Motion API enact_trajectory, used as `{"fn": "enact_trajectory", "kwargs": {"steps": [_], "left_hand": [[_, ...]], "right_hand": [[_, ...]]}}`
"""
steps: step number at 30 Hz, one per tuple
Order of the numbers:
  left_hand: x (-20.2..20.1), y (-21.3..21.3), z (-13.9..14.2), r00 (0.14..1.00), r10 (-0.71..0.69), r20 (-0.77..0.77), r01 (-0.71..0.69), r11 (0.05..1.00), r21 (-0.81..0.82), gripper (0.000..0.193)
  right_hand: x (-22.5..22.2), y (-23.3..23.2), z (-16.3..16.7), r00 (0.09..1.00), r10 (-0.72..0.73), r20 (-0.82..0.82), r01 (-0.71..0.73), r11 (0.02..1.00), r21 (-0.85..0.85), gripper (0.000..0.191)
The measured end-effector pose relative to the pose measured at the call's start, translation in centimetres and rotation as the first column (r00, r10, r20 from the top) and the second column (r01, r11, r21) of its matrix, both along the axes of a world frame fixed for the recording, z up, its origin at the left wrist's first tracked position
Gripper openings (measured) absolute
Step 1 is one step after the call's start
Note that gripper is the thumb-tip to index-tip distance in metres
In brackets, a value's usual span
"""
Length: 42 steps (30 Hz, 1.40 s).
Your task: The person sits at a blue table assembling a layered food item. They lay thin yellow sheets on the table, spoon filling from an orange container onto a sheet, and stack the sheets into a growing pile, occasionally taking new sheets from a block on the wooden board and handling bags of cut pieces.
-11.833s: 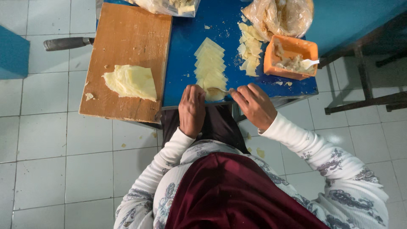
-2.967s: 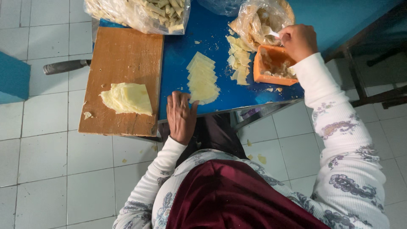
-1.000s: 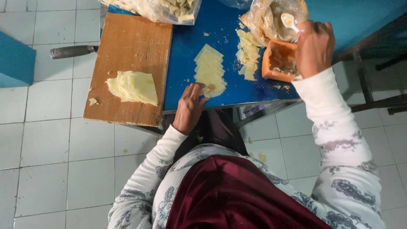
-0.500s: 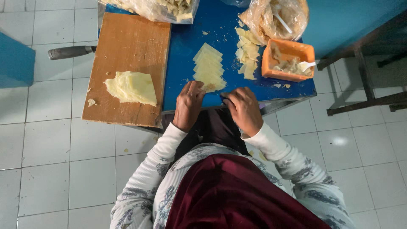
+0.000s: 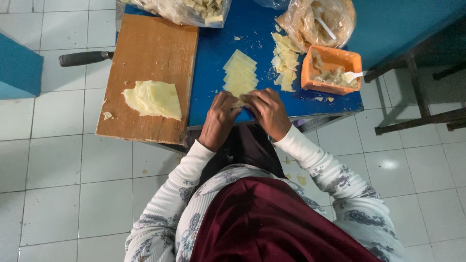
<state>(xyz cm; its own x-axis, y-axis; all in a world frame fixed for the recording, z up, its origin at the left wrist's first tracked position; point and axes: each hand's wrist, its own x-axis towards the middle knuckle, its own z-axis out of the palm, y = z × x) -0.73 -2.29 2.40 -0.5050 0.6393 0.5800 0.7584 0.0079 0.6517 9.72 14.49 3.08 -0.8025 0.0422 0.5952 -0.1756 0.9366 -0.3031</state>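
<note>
My left hand (image 5: pixel 218 119) and my right hand (image 5: pixel 268 112) meet at the near edge of the blue table (image 5: pixel 213 43), fingers pinched together on a small pale dough wrapper (image 5: pixel 239 102). Just beyond the fingers lies a row of overlapping pale dough wrappers (image 5: pixel 240 73). An orange tub (image 5: pixel 331 70) with filling and a white spoon (image 5: pixel 353 75) sits to the right. A second heap of wrappers (image 5: pixel 285 60) lies beside the tub.
A wooden board (image 5: pixel 145 43) on the left carries a stack of pale dough sheets (image 5: pixel 153 99); a black handle (image 5: pixel 82 58) sticks out behind it. Two clear plastic bags (image 5: pixel 320 22) rest at the far edge. White tiled floor (image 5: pixel 58 184) surrounds the table; dark metal legs (image 5: pixel 417 92) stand on the right.
My right hand came back from the orange tub to the near edge and joined the left hand on a wrapper. The spoon now rests in the tub.
</note>
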Motion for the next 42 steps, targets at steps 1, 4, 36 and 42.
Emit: {"fn": "enact_trajectory", "kwargs": {"steps": [1,4,36,42], "left_hand": [[0.0,0.0,0.2,1.0,-0.006,-0.009,0.006,1.0,-0.006,0.022],[-0.1,0.2,0.5,0.999,0.013,-0.05,-0.015,0.999,-0.032,0.019],[-3.1,1.9,0.6,0.988,-0.043,0.149,0.063,0.989,-0.13,0.006],[-2.8,2.4,0.3,0.999,0.01,-0.048,-0.012,0.999,-0.032,0.006]], "right_hand": [[-0.1,0.3,0.0,1.0,0.014,0.005,-0.014,1.0,0.011,0.021],[-0.7,1.2,0.1,0.998,0.036,0.049,-0.033,0.998,-0.059,0.013],[-2.3,2.0,0.7,0.993,0.104,0.061,-0.106,0.994,0.022,0.011],[-1.3,0.9,-0.3,0.998,-0.043,0.046,0.032,0.975,0.218,0.037]]}}
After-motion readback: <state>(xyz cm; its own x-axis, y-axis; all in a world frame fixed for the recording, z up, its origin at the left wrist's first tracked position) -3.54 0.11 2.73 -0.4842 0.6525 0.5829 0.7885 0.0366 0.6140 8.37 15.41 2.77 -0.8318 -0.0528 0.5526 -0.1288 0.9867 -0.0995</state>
